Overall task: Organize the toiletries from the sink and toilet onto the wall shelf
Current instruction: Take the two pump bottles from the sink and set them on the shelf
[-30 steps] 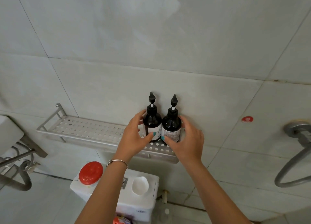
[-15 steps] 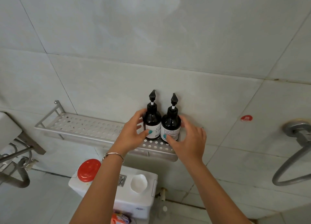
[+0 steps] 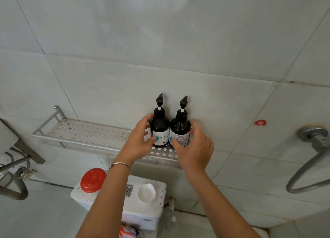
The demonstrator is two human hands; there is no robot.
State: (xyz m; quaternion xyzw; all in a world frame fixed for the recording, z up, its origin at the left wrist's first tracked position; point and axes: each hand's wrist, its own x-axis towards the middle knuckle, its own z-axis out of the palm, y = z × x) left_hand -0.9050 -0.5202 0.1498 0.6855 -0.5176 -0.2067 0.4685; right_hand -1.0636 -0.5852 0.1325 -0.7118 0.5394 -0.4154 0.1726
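**Two pump bottles held on the wall shelf**

The left hand (image 3: 138, 141) curls around the left pump bottle (image 3: 159, 128), thumb on the front label, fingers wrapped behind its left side. The right hand (image 3: 193, 145) cups the right pump bottle (image 3: 180, 130), thumb against the label's lower left and fingers arched round the right side; whether those fingers touch the bottle cannot be told. Both grips are thus partly closed on a bottle. The bottles are dark, with black pump heads and white labels, and stand upright, touching, at the right end of the perforated metal wall shelf (image 3: 85, 132). The left label shows the letters "HA", the rest hidden; the right label's small print is illegible. A bracelet (image 3: 120, 165) circles the left wrist. Below, the toilet tank (image 3: 142, 211) carries a red lid (image 3: 93, 179) and a white dish (image 3: 146, 193). A red sticker (image 3: 260, 123) sits on the wall tile at right.
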